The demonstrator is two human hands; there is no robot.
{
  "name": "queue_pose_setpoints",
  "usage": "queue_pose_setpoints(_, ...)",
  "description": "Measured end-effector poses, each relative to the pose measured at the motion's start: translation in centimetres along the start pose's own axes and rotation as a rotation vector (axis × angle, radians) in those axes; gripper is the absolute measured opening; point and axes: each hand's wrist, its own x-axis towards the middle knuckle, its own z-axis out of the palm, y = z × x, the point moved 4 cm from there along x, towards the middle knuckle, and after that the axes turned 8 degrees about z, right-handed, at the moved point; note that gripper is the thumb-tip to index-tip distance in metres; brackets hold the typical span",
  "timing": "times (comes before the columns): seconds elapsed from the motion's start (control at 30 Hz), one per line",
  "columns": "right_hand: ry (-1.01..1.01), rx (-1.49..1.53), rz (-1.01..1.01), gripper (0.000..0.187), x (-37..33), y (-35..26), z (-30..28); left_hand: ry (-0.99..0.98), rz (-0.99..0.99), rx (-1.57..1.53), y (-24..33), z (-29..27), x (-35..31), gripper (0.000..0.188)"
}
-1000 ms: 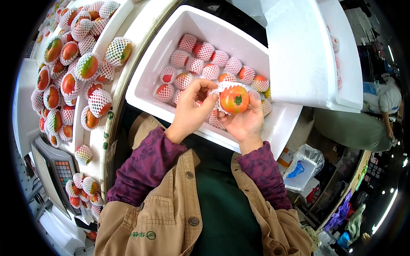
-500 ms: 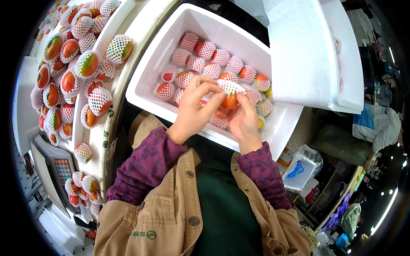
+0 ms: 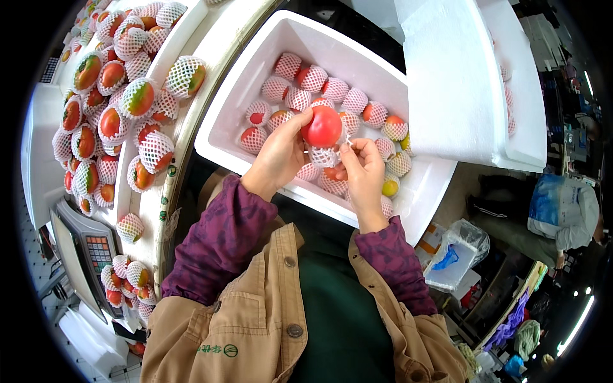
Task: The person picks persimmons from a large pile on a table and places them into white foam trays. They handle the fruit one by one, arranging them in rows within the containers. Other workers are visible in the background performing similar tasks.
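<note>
between left hand, holding its side, and right hand, pinching the foam net, a red tomato sits part-covered above the foam box: net-adjusting step, seemingly, calling for steady hold and gentle tug.

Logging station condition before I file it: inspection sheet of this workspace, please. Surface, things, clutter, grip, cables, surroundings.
Surface: white foam box, open, netted tomatoes lying inside; pale counter at left.
Things: one red tomato, upper part bare, foam net at its lower part.
Clutter: scale with keypad and piled tomatoes at left; clear plastic bag at right.
Grip: left hand holds the red tomato; right hand pinches the foam net.
Cables: nothing seen clearly; picture edges too dark to tell.
Surroundings: second foam box beyond the first's right side; another person at far right.
</note>
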Motion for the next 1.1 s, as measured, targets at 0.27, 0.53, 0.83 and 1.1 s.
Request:
queue_pose_setpoints(0.27,0.131,0.096,-0.221,0.006,-0.2,0.0,-0.9,-0.185,0.361,0.871,-0.8,0.4,-0.2,0.042)
queue_pose_setpoints(0.53,-0.062,0.301,0.056,0.009,0.1,-0.1,-0.5,0.071,1.095,1.277,7.5,0.9,-5.8,0.046)
queue_pose_setpoints(0.83,-0.158,0.353,0.164,0.009,-0.1,0.0,0.5,1.018,1.448,2.005,25.4,-10.0,-12.7,0.037)
queue_pose_setpoints(1.1,-0.219,-0.223,0.142,0.017,1.0,-0.9,0.0,0.829,1.403,2.02,21.8,-8.3,-12.2,0.03)
